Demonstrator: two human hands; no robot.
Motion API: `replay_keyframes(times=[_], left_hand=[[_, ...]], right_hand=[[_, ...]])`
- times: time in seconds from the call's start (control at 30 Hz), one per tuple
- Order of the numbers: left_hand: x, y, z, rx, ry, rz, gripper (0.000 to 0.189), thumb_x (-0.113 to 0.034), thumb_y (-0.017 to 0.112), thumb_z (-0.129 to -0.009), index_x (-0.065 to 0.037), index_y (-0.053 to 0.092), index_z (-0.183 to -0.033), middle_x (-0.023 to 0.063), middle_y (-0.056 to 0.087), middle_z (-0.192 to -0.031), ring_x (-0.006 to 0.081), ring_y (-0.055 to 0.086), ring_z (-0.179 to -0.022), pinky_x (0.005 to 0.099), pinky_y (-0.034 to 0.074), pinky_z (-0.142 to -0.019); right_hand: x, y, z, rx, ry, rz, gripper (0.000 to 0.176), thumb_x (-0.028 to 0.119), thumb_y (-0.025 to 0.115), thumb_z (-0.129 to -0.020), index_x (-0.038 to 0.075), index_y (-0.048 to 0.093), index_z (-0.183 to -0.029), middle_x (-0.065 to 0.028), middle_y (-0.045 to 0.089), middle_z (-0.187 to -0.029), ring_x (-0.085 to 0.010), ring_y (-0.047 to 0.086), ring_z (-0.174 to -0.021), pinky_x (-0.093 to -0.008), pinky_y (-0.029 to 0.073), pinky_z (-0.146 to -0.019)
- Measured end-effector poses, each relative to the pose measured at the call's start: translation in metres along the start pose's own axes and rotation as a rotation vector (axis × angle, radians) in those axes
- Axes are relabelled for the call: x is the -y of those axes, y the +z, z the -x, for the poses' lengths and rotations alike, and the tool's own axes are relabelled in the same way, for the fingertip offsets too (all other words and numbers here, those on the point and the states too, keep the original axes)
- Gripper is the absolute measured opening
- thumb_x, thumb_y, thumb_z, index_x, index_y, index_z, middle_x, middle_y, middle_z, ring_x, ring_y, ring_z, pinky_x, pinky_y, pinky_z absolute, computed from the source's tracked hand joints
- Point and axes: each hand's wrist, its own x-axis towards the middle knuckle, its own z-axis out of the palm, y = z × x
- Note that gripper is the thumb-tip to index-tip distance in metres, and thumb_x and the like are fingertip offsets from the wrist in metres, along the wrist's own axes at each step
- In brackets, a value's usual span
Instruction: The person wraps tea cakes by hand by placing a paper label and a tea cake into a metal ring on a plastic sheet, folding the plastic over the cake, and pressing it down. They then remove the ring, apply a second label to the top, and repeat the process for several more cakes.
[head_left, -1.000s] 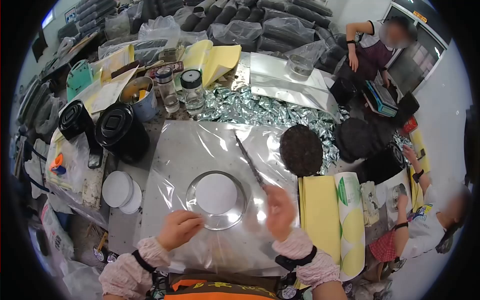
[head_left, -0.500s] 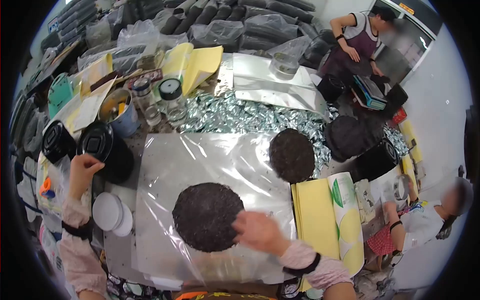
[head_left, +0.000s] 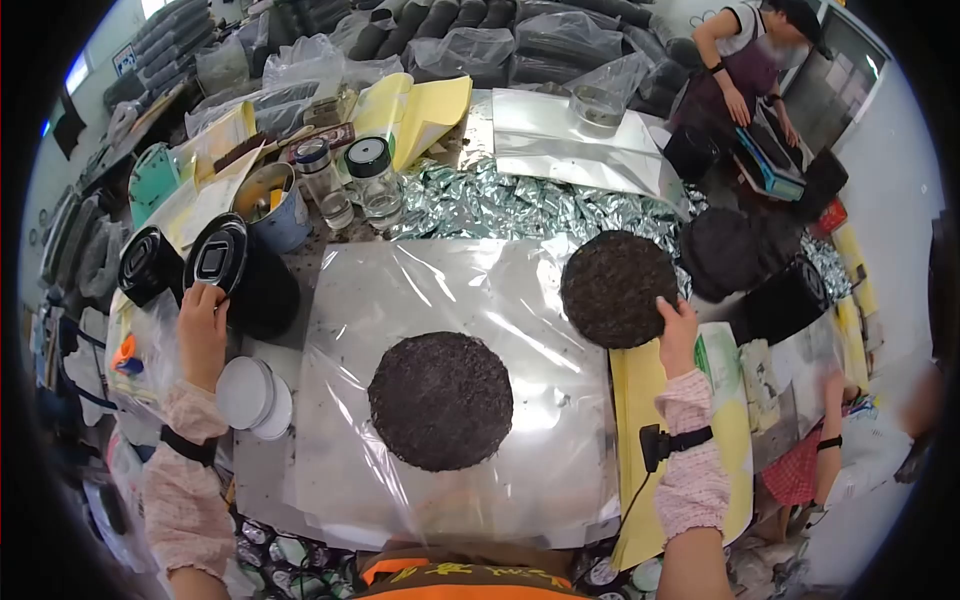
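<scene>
A dark round pressed cake (head_left: 441, 400) lies in the middle of a clear plastic sheet (head_left: 400, 290) on the table. A second dark cake (head_left: 615, 287) rests at the sheet's right edge; my right hand (head_left: 678, 335) grips its near right rim. My left hand (head_left: 203, 330) reaches out to the left and touches the side of a black lidded canister (head_left: 235, 272). A stack of white paper discs (head_left: 252, 395) lies just below that hand.
A second black canister (head_left: 150, 265), a metal tin (head_left: 272, 203) and two glass jars (head_left: 352, 183) stand at the back left. Silver foil packets (head_left: 500, 210) are heaped behind the sheet. Yellow papers (head_left: 640, 420) lie on the right. Other people work at the right.
A dark cake has replaced the metal ring and white disc on the sheet. My right hand moved from that cake to the second one. My left hand went out to the black canister.
</scene>
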Motion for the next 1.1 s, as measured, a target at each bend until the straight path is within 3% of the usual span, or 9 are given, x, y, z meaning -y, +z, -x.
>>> replay_keyframes(times=[0.1,0.13,0.17,0.3,0.4,0.7,0.8,1.0,1.1], left_hand=[[-0.052,-0.001,0.023,-0.056,0.272,0.077,0.013,0.006,0.062,-0.08,-0.002,0.062,-0.091,0.0135,0.059,-0.09,0.0339,0.058,-0.086,0.0419,0.048,-0.076],[-0.056,0.021,0.057,0.127,0.22,0.277,0.012,0.002,0.064,-0.082,-0.003,0.066,-0.093,0.012,0.063,-0.092,0.0311,0.06,-0.088,0.0409,0.049,-0.078],[-0.114,0.006,0.07,0.397,-0.255,0.706,0.009,-0.004,0.066,-0.084,-0.004,0.069,-0.093,0.0112,0.066,-0.091,0.0296,0.062,-0.091,0.0398,0.049,-0.081],[-0.179,0.045,0.108,0.594,0.622,0.42,0.03,-0.025,0.075,-0.084,-0.008,0.066,-0.106,0.0077,0.063,-0.098,0.0294,0.06,-0.093,0.0413,0.048,-0.084],[-0.185,0.054,0.111,0.684,0.474,0.59,0.037,-0.034,0.074,-0.083,-0.01,0.063,-0.109,0.0073,0.059,-0.102,0.0285,0.058,-0.095,0.0418,0.047,-0.087],[-0.202,0.132,0.075,0.714,0.683,0.405,0.069,-0.059,0.063,-0.088,-0.025,0.045,-0.146,0.0158,0.033,-0.154,0.0384,0.025,-0.145,0.0631,0.016,-0.115],[-0.199,0.149,0.086,0.7,0.69,0.412,0.071,-0.06,0.065,-0.086,-0.025,0.046,-0.145,0.0156,0.031,-0.154,0.0396,0.024,-0.146,0.0663,0.018,-0.114],[-0.202,0.13,0.078,0.848,0.591,0.337,0.064,-0.049,0.067,-0.087,-0.023,0.049,-0.143,0.0159,0.039,-0.151,0.0389,0.033,-0.141,0.0695,0.025,-0.108],[-0.201,0.125,0.066,0.945,0.426,0.537,0.057,-0.04,0.064,-0.092,-0.018,0.05,-0.143,0.016,0.047,-0.145,0.0353,0.045,-0.133,0.0605,0.034,-0.107]], right_hand=[[0.036,0.007,0.038,-0.103,0.081,-0.396,0.03,0.009,0.064,-0.094,0.001,0.058,-0.122,-0.008,0.065,-0.114,-0.0187,0.065,-0.098,-0.0305,0.053,-0.083],[0.044,0.012,0.051,-0.145,0.066,-0.422,0.028,0.008,0.061,-0.095,0.002,0.058,-0.122,-0.0075,0.065,-0.114,-0.0181,0.065,-0.098,-0.0302,0.053,-0.083],[0.047,0.017,0.06,-0.178,0.05,-0.445,0.027,0.008,0.059,-0.096,0.002,0.057,-0.123,-0.007,0.065,-0.114,-0.0174,0.065,-0.098,-0.0299,0.053,-0.082],[0.036,0.036,0.088,-0.151,0.118,-0.497,0.029,0.008,0.059,-0.096,0.003,0.055,-0.125,-0.0077,0.063,-0.117,-0.018,0.064,-0.101,-0.0306,0.054,-0.083],[0.048,0.059,0.102,-0.091,0.179,-0.555,0.031,0.007,0.058,-0.096,0.003,0.055,-0.127,-0.0086,0.062,-0.122,-0.0198,0.062,-0.106,-0.0331,0.053,-0.089],[0.066,0.087,0.116,0.074,0.279,-0.666,0.039,0.004,0.054,-0.097,0.003,0.051,-0.136,-0.009,0.058,-0.135,-0.0233,0.057,-0.121,-0.041,0.045,-0.106],[0.075,0.079,0.12,0.128,0.388,-0.686,0.039,0.005,0.054,-0.097,0.003,0.051,-0.136,-0.0084,0.058,-0.136,-0.0239,0.056,-0.122,-0.0419,0.045,-0.106],[0.13,0.12,0.158,0.18,0.121,-0.449,0.044,0.003,0.058,-0.095,-0.001,0.048,-0.138,-0.0111,0.06,-0.129,-0.0208,0.059,-0.114,-0.033,0.046,-0.101],[0.126,0.131,0.2,0.22,-0.317,0.295,0.043,0.006,0.059,-0.095,-0.003,0.051,-0.136,-0.0152,0.06,-0.126,-0.0202,0.062,-0.109,-0.033,0.054,-0.088]])
